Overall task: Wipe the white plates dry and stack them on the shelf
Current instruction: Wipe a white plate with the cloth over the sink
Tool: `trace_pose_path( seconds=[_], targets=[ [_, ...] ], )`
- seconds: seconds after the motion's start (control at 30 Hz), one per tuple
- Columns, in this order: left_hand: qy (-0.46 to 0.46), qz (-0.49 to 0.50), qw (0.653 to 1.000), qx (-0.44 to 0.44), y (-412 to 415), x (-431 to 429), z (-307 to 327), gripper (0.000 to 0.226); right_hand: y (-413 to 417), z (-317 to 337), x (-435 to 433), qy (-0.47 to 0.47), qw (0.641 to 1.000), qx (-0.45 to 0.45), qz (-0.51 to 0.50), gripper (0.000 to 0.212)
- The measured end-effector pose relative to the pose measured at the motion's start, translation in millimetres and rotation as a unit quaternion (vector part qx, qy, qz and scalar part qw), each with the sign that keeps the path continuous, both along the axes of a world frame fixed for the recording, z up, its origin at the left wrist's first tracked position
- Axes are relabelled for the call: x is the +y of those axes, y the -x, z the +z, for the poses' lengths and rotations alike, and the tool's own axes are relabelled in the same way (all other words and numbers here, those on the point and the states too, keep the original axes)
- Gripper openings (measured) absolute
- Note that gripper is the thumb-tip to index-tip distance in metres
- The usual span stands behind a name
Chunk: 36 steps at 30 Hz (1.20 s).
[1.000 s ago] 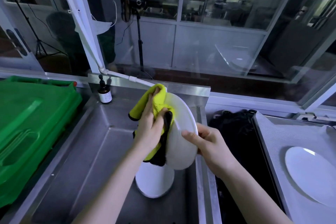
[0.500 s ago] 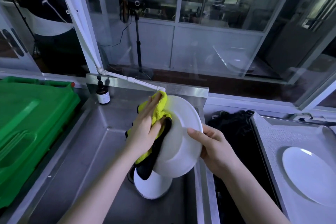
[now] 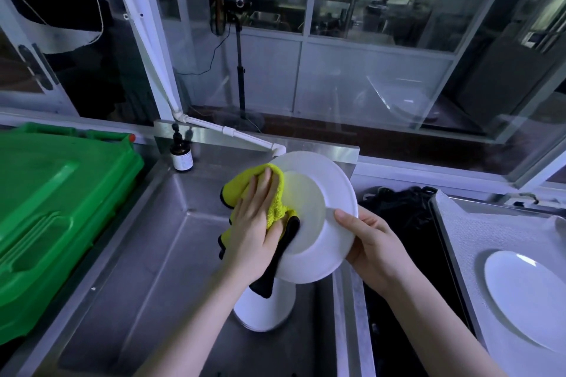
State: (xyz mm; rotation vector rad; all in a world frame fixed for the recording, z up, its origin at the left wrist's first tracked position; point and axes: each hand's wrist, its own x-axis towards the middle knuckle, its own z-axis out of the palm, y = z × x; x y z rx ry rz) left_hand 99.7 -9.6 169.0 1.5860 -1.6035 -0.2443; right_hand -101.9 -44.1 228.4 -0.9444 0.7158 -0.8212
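One plate point(image 3: 318, 217) tilts over the sink point(image 3: 153, 254), right hand point(image 3: 373, 242) pinching its rim, left hand point(image 3: 254, 223) pressing the cloth point(image 3: 275, 208); a wet rim could slip onto the stack point(image 3: 263, 312) below.

The plate point(image 3: 318, 217) has tilted to face up; the cloth point(image 3: 275, 193) now wipes its left rim.

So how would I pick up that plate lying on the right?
Probably by its rim. The plate lies flat on the metal shelf, so come from the near edge, slide fingertips under the raised rim and put your thumb on top.
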Motion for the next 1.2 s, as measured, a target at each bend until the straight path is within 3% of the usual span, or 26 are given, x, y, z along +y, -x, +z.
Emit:
trace_pose_path(
  seconds=[0.1, 0.2, 0.3, 0.5, 0.63, 0.83, 1.07, 1.2],
  targets=[
    [0.023, -0.022, 0.996, -0.086, 1.9, -6.4, 7.5, 0.073, -7.8, 1.9, -0.6, 0.004, 1.000, 0.012, -0.001, 0.033],
    [0.040, -0.040, 0.998, -0.038, -1.4, -8.8, 5.8, 0.071, -8.9, 6.4, -4.0, 0.014, 1.000, 0.014, -0.012, 0.036],
    [0.019, -0.030, 0.998, 0.060, -3.5, 3.4, -7.8, 0.069, -3.5, 9.5, -10.0, 0.012, 0.999, -0.005, -0.039, 0.024],
    [0.032, -0.088, 0.994, -0.049, 38.4, 23.0, -12.1, 0.061, -10.1, 3.5, -10.8, -0.007, 0.998, -0.002, -0.067, 0.024],
    [0.023, -0.079, 0.996, -0.027, 27.4, -5.5, 12.4, 0.059, -13.1, -8.0, -3.9, -0.018, 0.998, 0.004, -0.060, 0.038],
    [-0.002, -0.025, 0.998, 0.051, 10.4, -3.1, -1.4, 0.063, 5.0, 7.4, -14.9, 0.022, 0.996, -0.012, -0.086, 0.023],
    [0.039, -0.079, 0.992, -0.085, 43.9, 3.6, -3.5, 0.063, -3.5, -5.1, -7.0, -0.002, 0.997, -0.023, -0.076, 0.026],
    [0.023, -0.079, 0.996, -0.040, 22.1, -17.5, 5.7, 0.062, -3.7, -12.4, 1.9, -0.010, 0.998, -0.021, -0.059, 0.026]
  ],
)
